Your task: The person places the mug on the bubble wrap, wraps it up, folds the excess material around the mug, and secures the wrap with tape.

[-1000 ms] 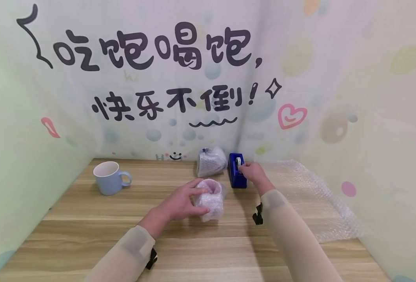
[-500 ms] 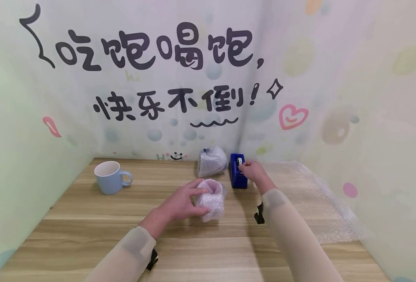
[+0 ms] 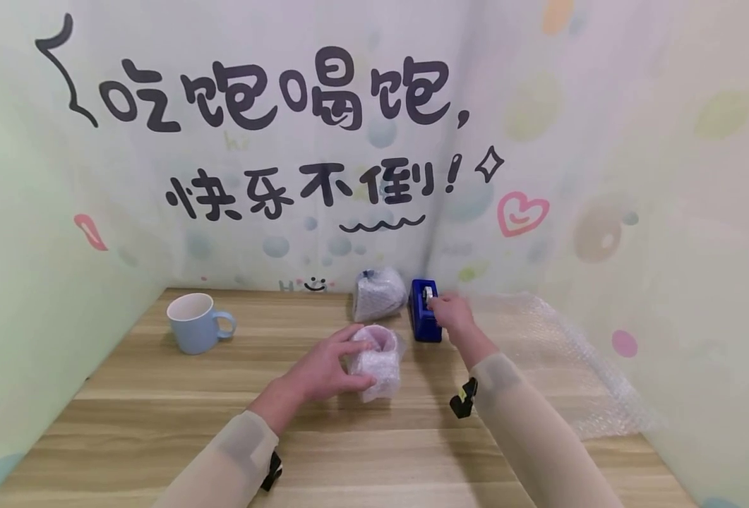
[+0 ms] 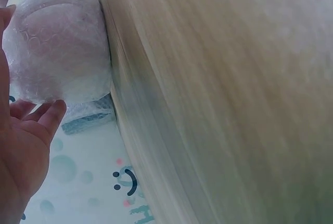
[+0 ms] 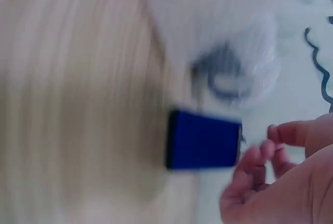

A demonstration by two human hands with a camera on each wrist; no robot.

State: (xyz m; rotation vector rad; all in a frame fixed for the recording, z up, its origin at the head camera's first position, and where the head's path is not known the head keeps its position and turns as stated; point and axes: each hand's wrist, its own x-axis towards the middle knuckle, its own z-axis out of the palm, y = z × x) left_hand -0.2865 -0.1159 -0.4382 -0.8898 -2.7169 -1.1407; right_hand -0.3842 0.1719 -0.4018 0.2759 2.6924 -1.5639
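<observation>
A pinkish cup wrapped in bubble wrap (image 3: 379, 367) stands on the table with its round opening up. My left hand (image 3: 323, 367) grips it from the left, thumb in front and fingers round the far side; the left wrist view shows fingertips pressed on the wrap. A blue tape dispenser (image 3: 425, 314) stands to the right and behind the cup. At its top, my right hand (image 3: 452, 312) pinches with thumb and fingers by the tape roll (image 3: 428, 295). In the right wrist view the dispenser (image 5: 205, 140) is blurred, and the clear tape between the fingertips is hard to make out.
Another bubble-wrapped item (image 3: 379, 293) lies against the back wall, left of the dispenser. A light blue mug (image 3: 196, 324) stands at the back left. Flat bubble wrap (image 3: 558, 367) covers the right side of the table (image 3: 177, 437).
My right hand has shifted slightly at the tape dispenser, with the wrist turned a little. The left hand and the wrapped cup have stayed in place.
</observation>
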